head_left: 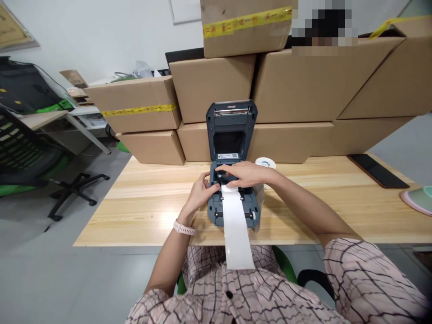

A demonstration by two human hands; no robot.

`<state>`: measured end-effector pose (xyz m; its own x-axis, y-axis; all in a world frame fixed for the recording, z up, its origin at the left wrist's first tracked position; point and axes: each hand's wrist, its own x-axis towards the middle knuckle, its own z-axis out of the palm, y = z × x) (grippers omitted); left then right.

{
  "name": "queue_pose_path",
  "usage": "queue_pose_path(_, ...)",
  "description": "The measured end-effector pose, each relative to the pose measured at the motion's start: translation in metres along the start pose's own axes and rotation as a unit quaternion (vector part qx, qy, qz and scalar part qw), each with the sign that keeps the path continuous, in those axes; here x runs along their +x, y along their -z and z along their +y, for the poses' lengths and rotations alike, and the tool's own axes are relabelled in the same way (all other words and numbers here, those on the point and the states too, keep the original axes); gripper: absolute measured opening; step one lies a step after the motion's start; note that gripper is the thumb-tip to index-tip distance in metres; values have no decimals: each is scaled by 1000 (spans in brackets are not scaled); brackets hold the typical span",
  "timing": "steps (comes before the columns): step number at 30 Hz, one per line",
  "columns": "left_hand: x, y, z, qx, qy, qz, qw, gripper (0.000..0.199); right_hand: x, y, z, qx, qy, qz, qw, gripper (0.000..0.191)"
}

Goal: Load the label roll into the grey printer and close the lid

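A dark grey label printer (216, 215) stands on the wooden table with its lid (231, 130) raised. A white label strip (236, 225) runs from inside it over its front and past the table edge. My left hand (200, 193) is at the printer's left side, thumb at the inner compartment beside the strip, fingers curled against the housing. My right hand (246, 174) reaches across the compartment from the right, fingers spread, fingertips at the left inside part and thumb by the strip's upper end. What lies beneath the right palm is hidden.
Behind the printer, cardboard boxes (293, 85) are stacked across the table's back. A white label roll (265, 163) lies right of the printer. Farther right are a black phone (378, 171) and a pink-rimmed round object (418, 200). Part of a person's head shows behind the boxes.
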<state>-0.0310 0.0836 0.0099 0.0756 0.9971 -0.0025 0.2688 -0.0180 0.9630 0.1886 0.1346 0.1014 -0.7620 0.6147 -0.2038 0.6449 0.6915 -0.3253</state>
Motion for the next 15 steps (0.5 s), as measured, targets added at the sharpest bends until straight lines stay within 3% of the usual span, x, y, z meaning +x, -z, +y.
queue_pose_path(3, -3, 5, 6, 8, -12, -24, 1000, 68, 1, -5, 0, 1, 5, -47, 999, 86)
queue_pose_path(6, -6, 9, 13, 9, -18, -54, 998, 68, 3, -9, -1, -12, 16, -62, 998, 86)
queue_pose_path(15, -6, 7, 12, 7, -14, -53, 998, 72, 16, -15, -6, -74, 15, -32, 997, 79)
